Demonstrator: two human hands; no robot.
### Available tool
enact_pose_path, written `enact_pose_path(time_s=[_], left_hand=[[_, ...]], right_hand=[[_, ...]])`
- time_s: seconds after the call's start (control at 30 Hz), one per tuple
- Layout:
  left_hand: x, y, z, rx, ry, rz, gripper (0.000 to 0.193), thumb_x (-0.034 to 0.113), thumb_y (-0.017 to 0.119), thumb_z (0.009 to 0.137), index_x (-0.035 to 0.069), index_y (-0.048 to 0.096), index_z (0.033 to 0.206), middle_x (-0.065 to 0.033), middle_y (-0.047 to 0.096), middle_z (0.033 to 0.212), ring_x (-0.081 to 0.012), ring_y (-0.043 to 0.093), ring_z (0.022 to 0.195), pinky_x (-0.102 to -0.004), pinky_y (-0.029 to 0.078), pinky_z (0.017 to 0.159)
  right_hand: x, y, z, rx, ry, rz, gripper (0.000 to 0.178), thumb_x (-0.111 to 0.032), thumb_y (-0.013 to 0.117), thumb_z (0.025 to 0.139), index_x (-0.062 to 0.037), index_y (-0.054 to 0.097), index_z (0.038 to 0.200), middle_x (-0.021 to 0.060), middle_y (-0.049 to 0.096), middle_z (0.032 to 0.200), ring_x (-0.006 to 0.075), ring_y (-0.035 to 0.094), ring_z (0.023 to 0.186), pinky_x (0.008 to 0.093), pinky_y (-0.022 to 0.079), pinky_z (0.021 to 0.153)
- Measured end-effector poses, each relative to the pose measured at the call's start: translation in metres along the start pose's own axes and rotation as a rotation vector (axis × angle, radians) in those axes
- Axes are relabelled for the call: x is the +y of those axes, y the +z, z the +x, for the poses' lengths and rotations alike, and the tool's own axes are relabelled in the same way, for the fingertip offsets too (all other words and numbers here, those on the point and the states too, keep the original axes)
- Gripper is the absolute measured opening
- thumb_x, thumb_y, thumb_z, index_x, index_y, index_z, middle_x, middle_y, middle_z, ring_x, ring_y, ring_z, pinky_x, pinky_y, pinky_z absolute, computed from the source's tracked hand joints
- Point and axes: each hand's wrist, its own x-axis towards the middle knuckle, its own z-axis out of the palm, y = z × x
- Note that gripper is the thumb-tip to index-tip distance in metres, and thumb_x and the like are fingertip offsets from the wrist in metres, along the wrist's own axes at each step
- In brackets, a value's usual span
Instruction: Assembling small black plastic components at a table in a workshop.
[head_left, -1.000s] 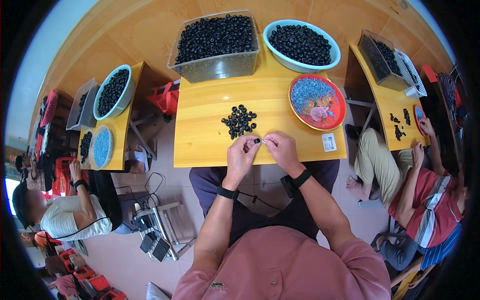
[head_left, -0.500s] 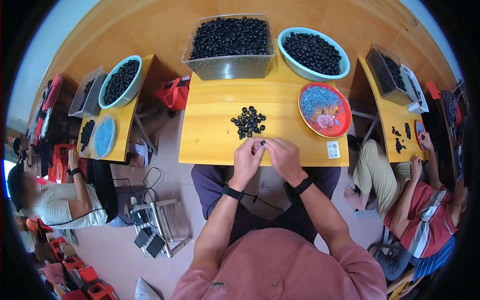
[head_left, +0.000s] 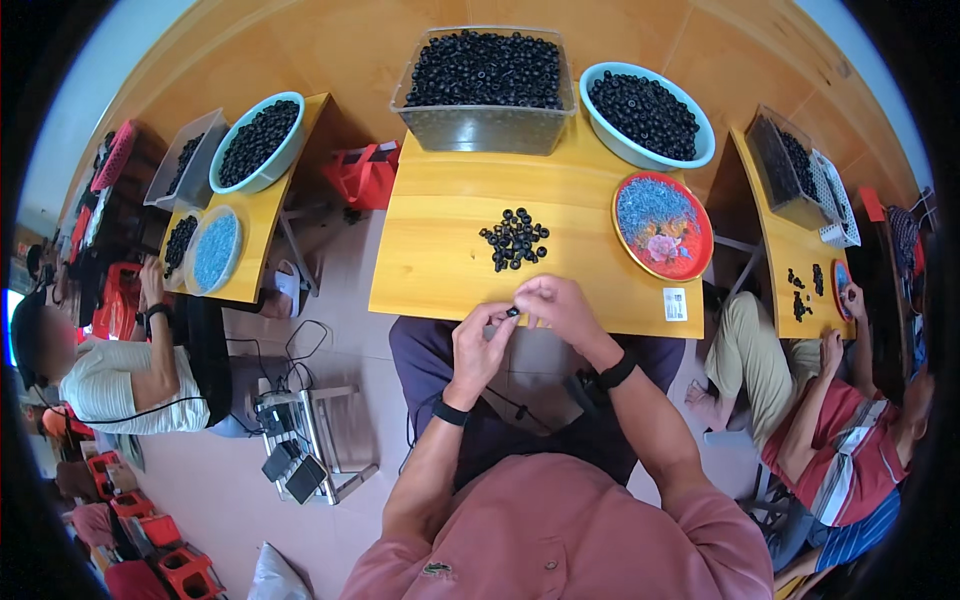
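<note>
Watching remotely, I see left hand pinching a black bead at the table's near edge, right hand curled close by, its grip I cannot tell, bead pile beyond.

Honestly, I can't make out a single word or number from here. Closest thing is a white sticker stuck on the counter, near its front right corner. It's got a dark printed patch up top and some fainter print below, all too tiny to read. Other than that there's a small green emblem on the left chest of the person's pink shirt, just a little shape, no lettering I can pick out.
</note>
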Motion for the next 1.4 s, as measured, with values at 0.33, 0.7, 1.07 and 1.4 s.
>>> enact_pose_path(time_s=[0.33,0.7,1.07,1.4], left_hand=[[0.002,0.009,0.016,-0.003,-0.237,-0.1,0.017,0.003,0.072,0.092,-0.003,0.068,0.108,-0.0081,0.074,0.09,-0.0108,0.069,0.081,-0.0254,0.055,0.076],[0.001,0.04,0.046,-0.133,-0.29,-0.167,0.017,0.003,0.069,0.095,-0.003,0.065,0.11,-0.0064,0.074,0.097,-0.0086,0.068,0.088,-0.024,0.054,0.08],[-0.011,0.047,0.045,-0.158,-0.282,-0.245,0.017,0.002,0.07,0.094,-0.003,0.067,0.11,-0.0082,0.075,0.095,-0.0097,0.07,0.086,-0.0253,0.055,0.078],[-0.006,0.044,0.044,-0.222,-0.294,-0.213,0.017,0.002,0.069,0.095,-0.003,0.066,0.112,-0.0035,0.072,0.096,-0.0063,0.064,0.086,-0.0226,0.052,0.079]], right_hand=[[0.0,-0.008,0.035,0.441,-0.346,-1.025,0.017,-0.021,0.072,0.085,-0.0094,0.068,0.096,0.0088,0.068,0.09,0.0324,0.069,0.08,0.0471,0.053,0.069],[0.0,-0.023,0.021,0.367,-0.408,-0.779,0.014,-0.011,0.067,0.086,-0.0049,0.069,0.099,0.0123,0.067,0.086,0.0342,0.067,0.077,0.0432,0.054,0.071],[-0.009,-0.029,-0.005,0.323,-0.376,-0.461,0.013,-0.005,0.067,0.088,-0.001,0.069,0.1,0.0162,0.069,0.091,0.0331,0.069,0.082,0.0391,0.055,0.072],[-0.011,-0.029,-0.011,0.266,-0.595,-0.808,0.013,-0.007,0.065,0.091,-0.0032,0.066,0.103,0.0154,0.068,0.091,0.0363,0.068,0.082,0.0426,0.055,0.07]])
